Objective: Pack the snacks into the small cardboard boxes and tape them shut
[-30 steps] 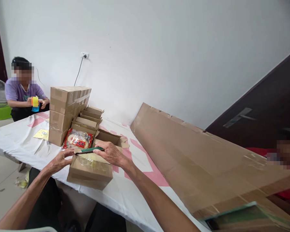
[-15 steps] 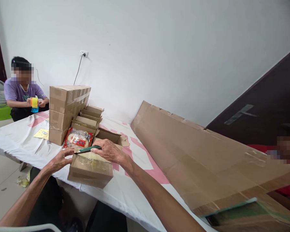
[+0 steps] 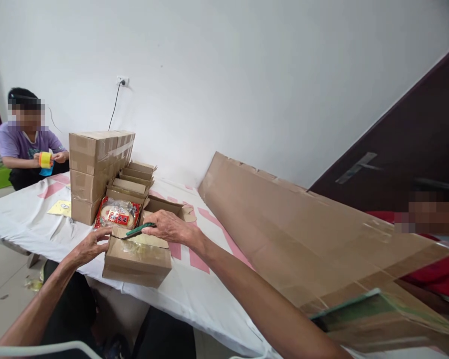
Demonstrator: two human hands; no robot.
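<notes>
A small cardboard box (image 3: 136, 264) with clear tape over its top lies at the near edge of the table. At its left upper edge my left hand (image 3: 90, 248) grips it, fingers on the top and thumb against the side. My right hand (image 3: 168, 227) is closed round a green utility knife (image 3: 138, 230), held over the box top with its tip at the taped surface. Just behind the box lies a red and clear food packet (image 3: 117, 213) with a pale round item inside.
Taped cardboard boxes (image 3: 83, 184) stand stacked at the left, beside several open boxes (image 3: 132, 185). A large cardboard sheet (image 3: 284, 224) leans along the right side. One person (image 3: 30, 144) sits at far left with yellow and blue strips; another, in red (image 3: 430, 269), is at right.
The knife has moved right along the box top, away from my left fingers. My left hand keeps its place at the box edge. The whole view has shifted slightly.
</notes>
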